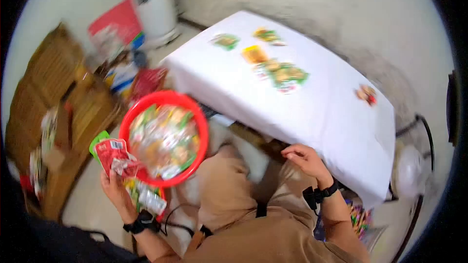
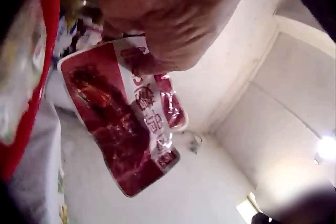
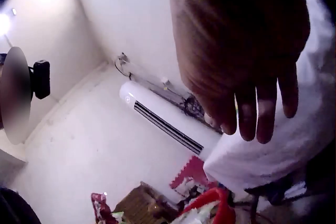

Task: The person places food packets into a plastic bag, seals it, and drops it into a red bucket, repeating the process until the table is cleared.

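Observation:
My left hand (image 1: 115, 191) pinches red snack packets (image 1: 116, 156) at the left side of a red basin (image 1: 204, 131). A bright green edge (image 1: 99, 141) shows behind them. In the left wrist view, one red packet (image 2: 115, 124) with white lettering hangs from the fingers, with another red piece (image 2: 170, 103) partly hidden behind it. The basin is filled with shiny, colourful packets (image 1: 163, 139). Above my lap, near the table's front edge, my right hand (image 1: 311, 161) holds nothing. Its fingers hang loosely extended in the right wrist view.
Several green and yellow packets (image 1: 287, 74) lie on the white-clothed table (image 1: 312, 112), and a small red-and-brown packet (image 1: 366, 95) is farther right. A brown wooden bench (image 1: 51, 73) stands at left. More packets (image 1: 152, 199) sit below the basin; colourful small items (image 1: 360, 219) lie at lower right.

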### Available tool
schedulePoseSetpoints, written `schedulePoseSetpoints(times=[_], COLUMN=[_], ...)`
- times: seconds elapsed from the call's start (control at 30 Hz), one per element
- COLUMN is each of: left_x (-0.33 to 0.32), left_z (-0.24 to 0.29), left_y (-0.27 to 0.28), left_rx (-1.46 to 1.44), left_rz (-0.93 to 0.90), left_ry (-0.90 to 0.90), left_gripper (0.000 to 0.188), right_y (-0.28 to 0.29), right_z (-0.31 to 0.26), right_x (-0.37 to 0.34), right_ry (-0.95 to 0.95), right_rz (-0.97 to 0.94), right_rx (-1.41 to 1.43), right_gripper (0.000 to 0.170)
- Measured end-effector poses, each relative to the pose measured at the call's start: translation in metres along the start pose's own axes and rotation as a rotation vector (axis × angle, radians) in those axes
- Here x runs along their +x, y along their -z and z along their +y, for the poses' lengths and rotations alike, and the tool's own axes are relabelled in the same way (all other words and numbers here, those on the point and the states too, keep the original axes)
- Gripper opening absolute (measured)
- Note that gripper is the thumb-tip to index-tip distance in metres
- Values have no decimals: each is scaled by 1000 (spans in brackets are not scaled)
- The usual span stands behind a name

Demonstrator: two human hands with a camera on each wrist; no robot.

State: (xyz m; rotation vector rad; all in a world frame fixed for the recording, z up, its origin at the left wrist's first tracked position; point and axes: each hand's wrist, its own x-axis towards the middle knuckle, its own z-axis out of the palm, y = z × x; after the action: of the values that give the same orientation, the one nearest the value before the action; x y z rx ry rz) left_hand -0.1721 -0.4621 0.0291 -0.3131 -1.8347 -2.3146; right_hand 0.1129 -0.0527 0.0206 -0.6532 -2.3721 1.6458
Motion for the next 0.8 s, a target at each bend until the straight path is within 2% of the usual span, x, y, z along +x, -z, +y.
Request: schedulePoseSetpoints(times=[0.1, 0.17, 0.23, 0.27, 0.33, 0.4, 0.53, 0.6, 0.63, 0.7, 0.73, 0.8], left_x=[13, 6, -1, -12, -28, -50, -87, -87, -88, -88, -92, -91], left_z=[0, -4, -23, -27, -42, -38, -46, -62, -72, -94, -101, -122], left_y=[-72, -147, -211, -248, -312, -366, -455, -490, -507, -535, -544, -548], left_rx=[117, 243, 172, 204, 380, 291, 152, 25, 16, -284, -288, -177], left_rz=[-290, -409, -704, -776, -929, -1056, -1158, -1081, -1127, -1015, -1041, -947], left_ry=[44, 29, 77, 131, 115, 205, 200, 269, 272, 413, 424, 514], left_gripper=[18, 16, 13, 12, 13, 13, 13, 14, 14, 15, 15, 12], right_y=[31, 58, 86, 98, 123, 140, 171, 181, 184, 196, 203, 222], right_z=[-11, -8, -13, -10, 5, 15, 36, 38, 40, 49, 53, 63], right_x=[-42, -68, -95, -106, -124, -134, -149, -152, -152, -157, -159, -162], right_ry=[43, 73, 66, 49, 78, 102, 76, 39, 38, 20, -29, -85], right_rz=[158, 255, 332, 392, 452, 519, 603, 649, 636, 647, 654, 670], right_rx=[30, 65, 28, -19, -15, -14, 13, 7, 5, 6, -56, -124], right_gripper=[20, 18, 17, 16, 16, 15, 15, 15, 15, 16, 17, 18])
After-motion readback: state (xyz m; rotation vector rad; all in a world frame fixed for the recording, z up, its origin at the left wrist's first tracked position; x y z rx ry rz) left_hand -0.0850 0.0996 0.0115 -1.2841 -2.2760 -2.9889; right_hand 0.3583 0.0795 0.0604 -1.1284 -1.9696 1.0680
